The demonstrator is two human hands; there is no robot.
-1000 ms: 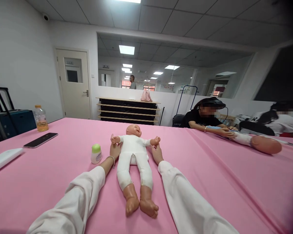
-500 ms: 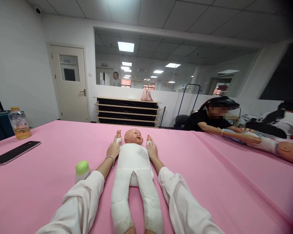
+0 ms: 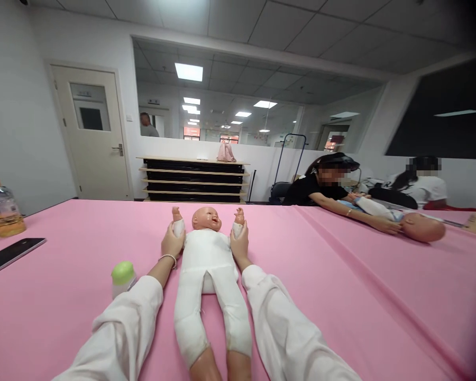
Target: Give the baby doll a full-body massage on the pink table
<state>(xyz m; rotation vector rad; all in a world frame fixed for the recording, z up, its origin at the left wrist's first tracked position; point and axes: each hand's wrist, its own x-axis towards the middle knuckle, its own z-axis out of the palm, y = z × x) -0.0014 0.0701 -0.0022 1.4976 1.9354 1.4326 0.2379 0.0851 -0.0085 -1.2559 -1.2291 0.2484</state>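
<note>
A baby doll with a white cloth body lies on its back on the pink tablecloth, head away from me, face turned to the right. My left hand is wrapped round the doll's arm on the left, and my right hand grips the arm on the right. Both doll arms point up beside the head, their small plastic hands showing above my fingers. Left of my left forearm stands a bottle with a green cap, its lower part partly behind my sleeve.
At the left lie a dark phone and a drink bottle. Across the table on the right, a person in black handles another doll. Behind the table are stacked shelves and a pink bag.
My view has turned a little to the right, so things sit further left. Both hands still hold the doll's arms, which are slightly more raised, the right one especially.
</note>
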